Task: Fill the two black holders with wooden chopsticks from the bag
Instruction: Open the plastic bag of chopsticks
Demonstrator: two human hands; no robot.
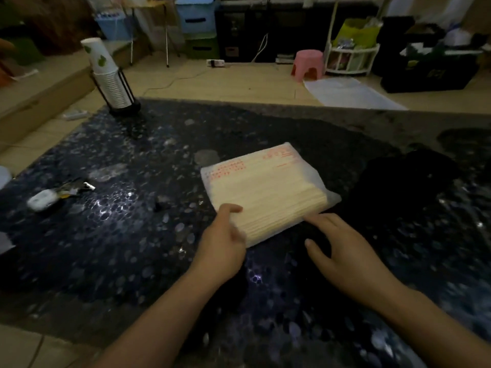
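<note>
Dark speckled tabletop (111, 235) carrying all working items; the landmark is the bag of wooden chopsticks (265, 192), a translucent plastic pack with red print that lies flat at the tabletop's centre, its chopsticks stacked in parallel. To the right of the bag, a dark mass (406, 187) sits on the tabletop; whether it is the black holders cannot be told in this dim light. Far left of and behind the bag, at the tabletop's back corner, a stack of paper cups (106, 73) leans in a black wire stand. Left hand (221, 245): grip curled onto the bag's near left corner, thumb on top of the pack. Right hand (342, 248): grip spread, fingers straight, fingertips meeting the bag's near edge. Well to the left of the bag, a small white object (42, 201) lies beside a crumpled wrapper (75, 187). Beyond the bag, on the floor, a pink stool (308, 65).
</note>
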